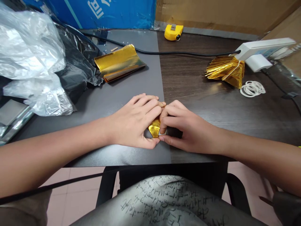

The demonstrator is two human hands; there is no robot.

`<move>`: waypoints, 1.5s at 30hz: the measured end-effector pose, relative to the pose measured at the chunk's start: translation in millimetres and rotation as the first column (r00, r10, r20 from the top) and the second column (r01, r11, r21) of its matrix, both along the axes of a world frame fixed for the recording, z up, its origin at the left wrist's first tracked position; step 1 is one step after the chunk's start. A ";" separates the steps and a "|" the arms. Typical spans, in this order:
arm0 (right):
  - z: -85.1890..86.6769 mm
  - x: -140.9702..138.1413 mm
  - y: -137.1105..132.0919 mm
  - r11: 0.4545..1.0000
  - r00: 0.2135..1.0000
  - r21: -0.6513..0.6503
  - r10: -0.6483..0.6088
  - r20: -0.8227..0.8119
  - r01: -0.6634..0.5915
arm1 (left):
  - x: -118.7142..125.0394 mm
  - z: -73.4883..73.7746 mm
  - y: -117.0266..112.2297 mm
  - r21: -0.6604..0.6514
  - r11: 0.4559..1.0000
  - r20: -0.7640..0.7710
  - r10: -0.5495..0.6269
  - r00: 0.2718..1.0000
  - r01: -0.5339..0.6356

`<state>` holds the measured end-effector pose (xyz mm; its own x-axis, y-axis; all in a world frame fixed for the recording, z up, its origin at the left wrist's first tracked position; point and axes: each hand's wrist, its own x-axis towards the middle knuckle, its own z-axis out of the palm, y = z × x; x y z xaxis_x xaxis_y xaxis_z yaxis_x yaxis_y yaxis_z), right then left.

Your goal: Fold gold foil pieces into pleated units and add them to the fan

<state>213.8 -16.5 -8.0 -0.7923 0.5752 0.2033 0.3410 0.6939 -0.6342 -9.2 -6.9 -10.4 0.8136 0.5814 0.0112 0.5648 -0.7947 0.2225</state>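
Observation:
Between my hands, on the table near its front edge, lies a piece of gold foil paper [154, 127], mostly hidden by fingers. My left hand [138, 121] curves over its left side, with the thumb at its lower edge. Fingers and thumb of my right hand [181, 127] pinch the right edge of the same foil. A small whitish bit shows under the right fingertips; I cannot tell what it is. Farther back lie a stack of gold foil sheets [121, 64] and, to the right, a bundle of folded gold foil pieces [227, 71].
A yellow tape measure [173, 32] sits by the cardboard box [211, 17]. A black cable [188, 54] crosses the table to a white power strip [265, 47]. Coiled white cord [252, 89] lies near it. Crumpled plastic bags [35, 53] fill the left.

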 end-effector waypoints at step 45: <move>6.7 45.1 -2.5 0.807 0.949 0.518 0.155 0.275 -0.282 | -29.3 10.1 -46.3 0.095 0.990 0.194 0.088 0.977 -0.108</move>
<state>258.9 -19.0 -1.3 -0.9429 0.2254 0.2452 0.2172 0.9742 -0.0604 -38.5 -53.2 -0.3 0.7301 0.6457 0.2235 0.5968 -0.7620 0.2514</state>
